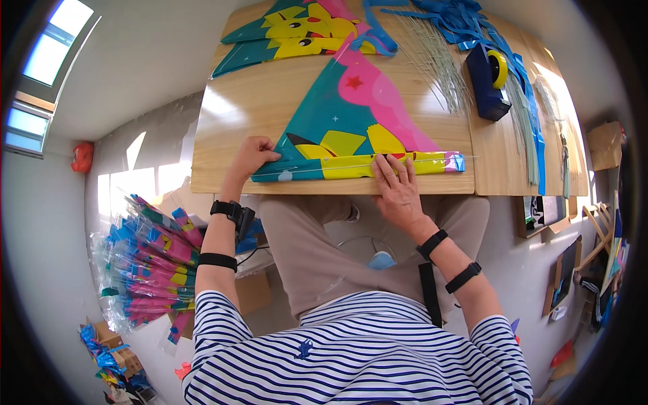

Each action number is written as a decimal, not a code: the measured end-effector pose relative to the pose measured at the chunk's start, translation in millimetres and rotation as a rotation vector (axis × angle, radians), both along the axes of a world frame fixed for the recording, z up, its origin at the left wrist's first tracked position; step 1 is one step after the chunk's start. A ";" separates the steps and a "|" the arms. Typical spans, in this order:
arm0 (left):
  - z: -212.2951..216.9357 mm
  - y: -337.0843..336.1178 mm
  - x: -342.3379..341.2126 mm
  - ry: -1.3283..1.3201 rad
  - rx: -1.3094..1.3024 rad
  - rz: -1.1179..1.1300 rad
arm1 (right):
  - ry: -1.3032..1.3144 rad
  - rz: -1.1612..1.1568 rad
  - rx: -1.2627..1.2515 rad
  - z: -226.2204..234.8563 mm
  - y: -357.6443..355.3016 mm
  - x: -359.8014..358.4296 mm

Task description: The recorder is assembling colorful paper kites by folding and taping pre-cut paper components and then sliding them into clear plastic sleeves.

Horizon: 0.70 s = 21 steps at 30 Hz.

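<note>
Teal-and-pink kite sail pinned flat on wooden table, left hand curled on its corner, right hand spread flat beside, steadying thin rod along near edge.

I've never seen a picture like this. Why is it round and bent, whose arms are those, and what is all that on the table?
A wide-angle camera worn on a person's head looks down, which bends straight edges. Both arms are that person's. The left hand and right hand press flat on a colourful triangular plastic kite sail, along its near edge, on a wooden table. Farther back lie more kite sails, thin pale rods, blue ribbons and a dark blue tape dispenser with yellow tape.
</note>
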<state>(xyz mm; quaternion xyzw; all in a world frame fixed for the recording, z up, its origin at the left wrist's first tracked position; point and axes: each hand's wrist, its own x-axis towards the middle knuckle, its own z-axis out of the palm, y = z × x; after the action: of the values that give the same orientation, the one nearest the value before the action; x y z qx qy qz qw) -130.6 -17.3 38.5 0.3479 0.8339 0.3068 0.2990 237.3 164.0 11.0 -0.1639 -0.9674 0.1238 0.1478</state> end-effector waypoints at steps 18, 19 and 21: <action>-15.1 36.2 10.3 0.088 0.144 0.089 | -0.014 0.000 0.105 -5.3 2.4 0.0; -15.4 35.0 13.5 0.114 0.180 0.079 | -0.009 -0.002 0.102 -5.5 2.9 0.1; -12.7 32.5 25.0 0.202 0.229 0.072 | -0.002 -0.005 0.094 -4.9 2.2 0.6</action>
<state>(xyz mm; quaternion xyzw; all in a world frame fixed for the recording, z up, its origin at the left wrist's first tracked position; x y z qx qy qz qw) -105.6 15.2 25.8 0.3785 0.8313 0.3739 0.1608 237.9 166.1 6.1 -0.1594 -0.9720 0.0776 0.1545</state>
